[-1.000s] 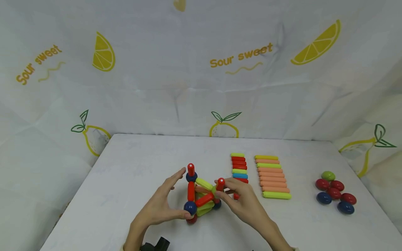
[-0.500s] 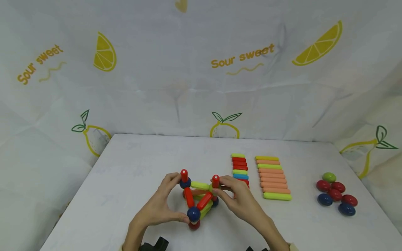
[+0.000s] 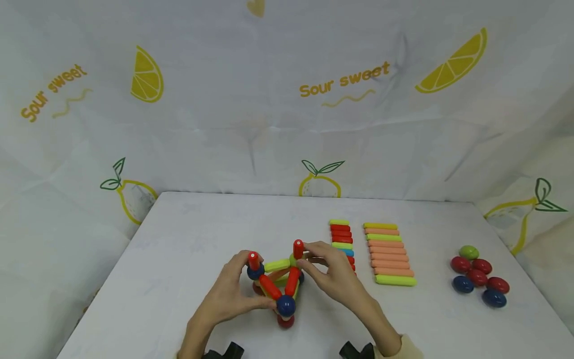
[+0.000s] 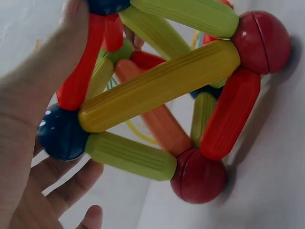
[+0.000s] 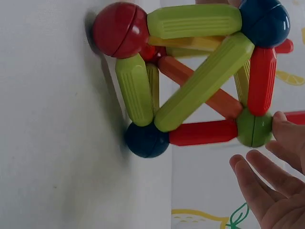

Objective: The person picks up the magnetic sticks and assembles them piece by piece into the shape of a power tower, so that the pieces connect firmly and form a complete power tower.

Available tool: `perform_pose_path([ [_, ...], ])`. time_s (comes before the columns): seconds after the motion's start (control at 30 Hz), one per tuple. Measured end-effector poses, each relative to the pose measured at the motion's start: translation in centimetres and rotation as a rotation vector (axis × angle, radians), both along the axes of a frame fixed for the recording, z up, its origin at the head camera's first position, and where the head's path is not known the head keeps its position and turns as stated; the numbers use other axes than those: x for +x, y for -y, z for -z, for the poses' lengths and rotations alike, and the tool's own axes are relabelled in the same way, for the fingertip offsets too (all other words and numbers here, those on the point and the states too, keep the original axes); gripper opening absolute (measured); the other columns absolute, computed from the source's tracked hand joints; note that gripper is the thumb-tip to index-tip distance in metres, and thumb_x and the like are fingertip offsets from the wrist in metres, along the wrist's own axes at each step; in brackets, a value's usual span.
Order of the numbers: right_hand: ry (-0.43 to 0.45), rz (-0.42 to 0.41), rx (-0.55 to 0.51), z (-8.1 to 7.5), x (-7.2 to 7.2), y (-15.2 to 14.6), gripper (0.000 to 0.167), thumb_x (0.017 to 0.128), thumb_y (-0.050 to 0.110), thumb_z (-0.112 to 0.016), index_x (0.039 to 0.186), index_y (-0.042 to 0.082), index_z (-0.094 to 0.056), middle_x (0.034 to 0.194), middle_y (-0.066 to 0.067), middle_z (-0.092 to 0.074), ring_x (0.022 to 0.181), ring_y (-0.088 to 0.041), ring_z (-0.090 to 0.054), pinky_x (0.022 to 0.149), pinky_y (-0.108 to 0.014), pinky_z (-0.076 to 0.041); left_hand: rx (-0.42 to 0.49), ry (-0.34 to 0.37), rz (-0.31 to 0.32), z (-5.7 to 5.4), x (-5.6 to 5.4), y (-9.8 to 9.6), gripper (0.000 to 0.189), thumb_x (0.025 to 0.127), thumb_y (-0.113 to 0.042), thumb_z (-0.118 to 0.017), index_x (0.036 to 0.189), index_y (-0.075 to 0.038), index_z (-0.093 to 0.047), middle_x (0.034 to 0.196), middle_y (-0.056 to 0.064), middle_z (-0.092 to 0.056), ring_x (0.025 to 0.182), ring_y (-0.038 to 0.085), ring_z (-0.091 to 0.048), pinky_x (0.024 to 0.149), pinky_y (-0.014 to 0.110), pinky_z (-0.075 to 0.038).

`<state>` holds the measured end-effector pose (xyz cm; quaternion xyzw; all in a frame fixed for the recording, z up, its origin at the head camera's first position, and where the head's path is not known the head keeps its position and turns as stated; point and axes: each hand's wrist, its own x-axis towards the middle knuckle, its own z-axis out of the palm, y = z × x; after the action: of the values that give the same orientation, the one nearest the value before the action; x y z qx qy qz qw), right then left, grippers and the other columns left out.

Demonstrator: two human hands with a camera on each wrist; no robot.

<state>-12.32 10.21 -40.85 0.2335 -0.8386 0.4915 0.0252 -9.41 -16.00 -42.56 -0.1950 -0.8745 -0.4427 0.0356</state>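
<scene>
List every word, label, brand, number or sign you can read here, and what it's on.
"Sour sweet": white backdrop cloth, upper left, in yellow-orange letters.
"Sour sweet": same cloth, again, right of centre.
No readable lettering on the ball-and-rod structure, loose rods or loose balls.

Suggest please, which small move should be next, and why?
Probably the right hand should fetch a short red stick from the row for the near blue ball: its top is bare, while the left blue ball and green ball each carry an upright red stick.
</scene>
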Motion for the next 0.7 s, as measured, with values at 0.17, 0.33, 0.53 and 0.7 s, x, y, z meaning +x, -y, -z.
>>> perform_pose_path([
  [0.17,-0.04,0.132,0.064,0.7,-1.0,-2.1,0.034,0.091,0.009,-0.076,0.124,0.001,-0.072,0.115,-0.018,-0.074,0.1,-0.029,-0.074,0.084,-0.038,-0.063,0.02,0.03,-0.103,-0.1,-0.1,-0.7,0.064,0.057,-0.043,-0.099,0.101,-0.025,-0.056,0.091,-0.015,-0.057,0.091,0.009,-0.056,0.079,0.029,-0.051],
  [0.33,-0.036,0.241,0.265,1.3,-1.6,-5.0,0.022,0.088,0.005,-0.078,0.109,0.0,-0.078,0.103,-0.013,-0.077,0.092,-0.025,-0.071,0.082,-0.044,-0.062,-0.013,0.004,-0.188,0.0,0.0,-1.2,0.066,0.056,-0.046,-0.099,0.105,-0.023,-0.061,0.093,-0.009,-0.065,0.088,0.008,-0.056,0.072,0.022,-0.05],
  [0.53,0.086,0.153,0.474,1.7,-0.9,-6.3,0.019,0.083,0.013,-0.084,0.101,0.007,-0.081,0.093,-0.001,-0.079,0.086,-0.013,-0.068,0.078,-0.036,-0.06,-0.028,0.026,-0.214,-0.4,0.1,-1.3,0.072,0.057,-0.044,-0.099,0.119,-0.02,-0.071,0.102,-0.005,-0.072,0.087,0.009,-0.056,0.072,0.024,-0.051],
  [0.7,0.161,0.152,0.587,1.9,0.0,-5.9,0.025,0.076,0.017,-0.09,0.099,0.011,-0.082,0.089,0.006,-0.073,0.085,-0.009,-0.062,0.079,-0.032,-0.06,-0.061,0.015,-0.216,-0.4,0.4,-1.6,0.07,0.059,-0.051,-0.097,0.119,-0.024,-0.073,0.096,-0.011,-0.07,0.088,0.006,-0.059,0.074,0.022,-0.053],
])
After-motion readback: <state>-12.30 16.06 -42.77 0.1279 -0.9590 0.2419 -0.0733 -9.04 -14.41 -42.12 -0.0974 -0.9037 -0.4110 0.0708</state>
